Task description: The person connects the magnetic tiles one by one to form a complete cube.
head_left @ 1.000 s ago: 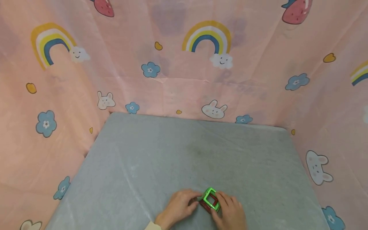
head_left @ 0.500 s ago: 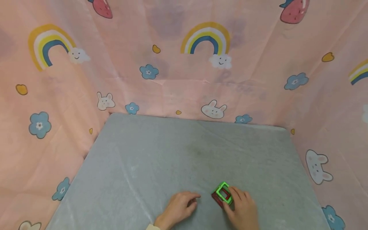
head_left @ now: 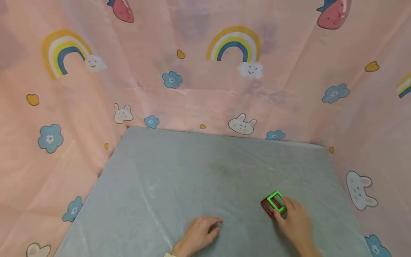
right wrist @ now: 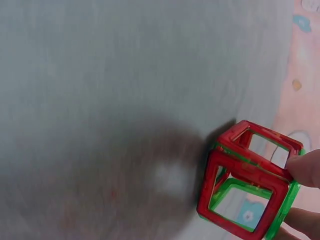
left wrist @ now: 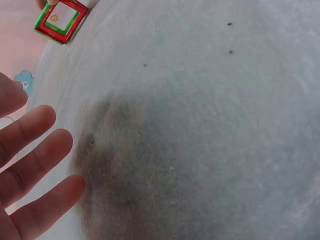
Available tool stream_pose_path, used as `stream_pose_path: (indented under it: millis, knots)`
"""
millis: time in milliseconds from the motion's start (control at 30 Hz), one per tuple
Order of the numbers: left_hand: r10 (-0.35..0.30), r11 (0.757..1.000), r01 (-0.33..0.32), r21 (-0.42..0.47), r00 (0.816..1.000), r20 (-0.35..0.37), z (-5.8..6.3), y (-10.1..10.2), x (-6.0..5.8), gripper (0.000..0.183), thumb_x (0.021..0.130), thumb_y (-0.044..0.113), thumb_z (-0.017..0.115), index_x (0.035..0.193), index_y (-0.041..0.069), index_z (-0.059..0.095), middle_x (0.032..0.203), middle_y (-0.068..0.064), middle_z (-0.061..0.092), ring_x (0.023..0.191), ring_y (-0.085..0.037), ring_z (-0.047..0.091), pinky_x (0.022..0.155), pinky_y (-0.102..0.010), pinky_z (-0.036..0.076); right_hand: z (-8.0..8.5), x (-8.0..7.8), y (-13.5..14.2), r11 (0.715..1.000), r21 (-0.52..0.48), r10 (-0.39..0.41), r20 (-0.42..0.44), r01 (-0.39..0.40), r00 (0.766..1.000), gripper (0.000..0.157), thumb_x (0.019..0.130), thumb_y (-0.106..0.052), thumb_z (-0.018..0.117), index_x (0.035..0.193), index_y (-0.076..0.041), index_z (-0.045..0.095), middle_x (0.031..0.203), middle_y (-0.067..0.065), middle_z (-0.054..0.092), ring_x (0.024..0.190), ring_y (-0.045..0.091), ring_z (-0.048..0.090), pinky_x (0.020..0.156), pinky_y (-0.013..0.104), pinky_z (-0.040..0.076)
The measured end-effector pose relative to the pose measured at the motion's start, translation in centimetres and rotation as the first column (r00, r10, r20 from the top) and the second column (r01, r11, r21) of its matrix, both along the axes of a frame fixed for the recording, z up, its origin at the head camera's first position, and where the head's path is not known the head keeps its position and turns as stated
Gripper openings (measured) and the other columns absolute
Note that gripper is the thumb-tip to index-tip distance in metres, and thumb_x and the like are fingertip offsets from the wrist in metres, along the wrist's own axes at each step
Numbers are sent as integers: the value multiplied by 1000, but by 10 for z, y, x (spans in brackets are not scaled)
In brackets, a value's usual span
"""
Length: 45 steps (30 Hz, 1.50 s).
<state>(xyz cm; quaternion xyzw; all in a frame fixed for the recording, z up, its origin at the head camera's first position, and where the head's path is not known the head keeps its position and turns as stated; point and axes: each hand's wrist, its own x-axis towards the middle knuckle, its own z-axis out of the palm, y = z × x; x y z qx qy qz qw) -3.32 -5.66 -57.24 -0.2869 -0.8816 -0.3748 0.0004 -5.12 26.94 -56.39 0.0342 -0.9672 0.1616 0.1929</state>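
Note:
A small cube of red and green magnetic tiles with open centres is held by my right hand, right of the middle of the table. The thumb and fingertips grip its green side, while the red side faces away from the palm. In the right wrist view the red frames of the cube show close up, tilted, with fingertips at its right edge. My left hand stays apart from it, low over the table, fingers loosely bent and holding nothing. The left wrist view shows its relaxed fingers.
A grey cloth covers the table, with a faint darker stain near its middle. Pink printed curtains enclose the back and both sides of the table.
The right hand has carried the magnetic tile cube rightward and away from the body, off from the left hand. The left hand, close beside the cube earlier, has stayed nearly where it was.

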Motion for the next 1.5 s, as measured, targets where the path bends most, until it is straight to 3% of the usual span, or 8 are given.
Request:
stream_pose_path:
  millis: [167,333,600,933,1233,1400,1500]
  knots:
    - [13,1000,-13,-20,1000,-12,1,0,-1,21,84,9,70,104,13,74,78,13,64,68,8,51,62,-6,39,2,-14,20,999,-14,-48,99,50,994,53,74,-19,81,116,7,63,108,29,63,93,47,58,74,60,44]
    - [17,1000,-18,-18,999,-31,-2,0,-2,20,85,10,70,104,13,74,79,13,65,69,7,53,64,-7,39,4,-26,38,992,5,-121,236,123,964,55,82,-24,74,124,7,57,117,31,59,100,51,53,74,62,42]
    - [23,1000,-23,-5,997,-70,-4,1,-1,19,84,10,70,102,13,75,82,12,67,71,8,54,65,-7,40,-1,-41,66,984,5,-177,217,180,960,54,81,-23,72,120,10,56,115,33,58,96,52,52,74,62,40]
    - [24,1000,-25,-6,995,-94,-5,3,0,20,81,9,72,100,14,75,84,12,68,71,9,53,65,-8,41,3,-39,65,970,17,-233,315,241,920,59,85,-25,69,128,10,50,125,34,52,104,51,47,83,63,38]
    - [33,999,-34,-9,994,-107,-7,3,0,17,83,12,71,100,15,75,87,8,71,74,7,56,67,-11,44,4,-34,54,982,11,-186,249,190,950,56,80,-23,73,122,10,56,116,33,58,97,51,52,79,61,40]
    - [34,999,-37,-22,994,-107,-5,6,-5,17,84,11,69,100,14,75,89,7,72,75,7,57,67,-11,44,5,-36,50,981,9,-190,270,195,944,57,83,-23,71,126,10,52,122,34,53,103,52,48,82,63,38]
    - [35,999,-38,-36,996,-79,1,8,-10,18,86,9,68,101,13,75,89,6,72,74,7,56,66,-11,44,8,-33,43,984,6,-177,211,180,961,58,83,-23,72,126,11,52,125,35,51,106,53,47,85,64,37]
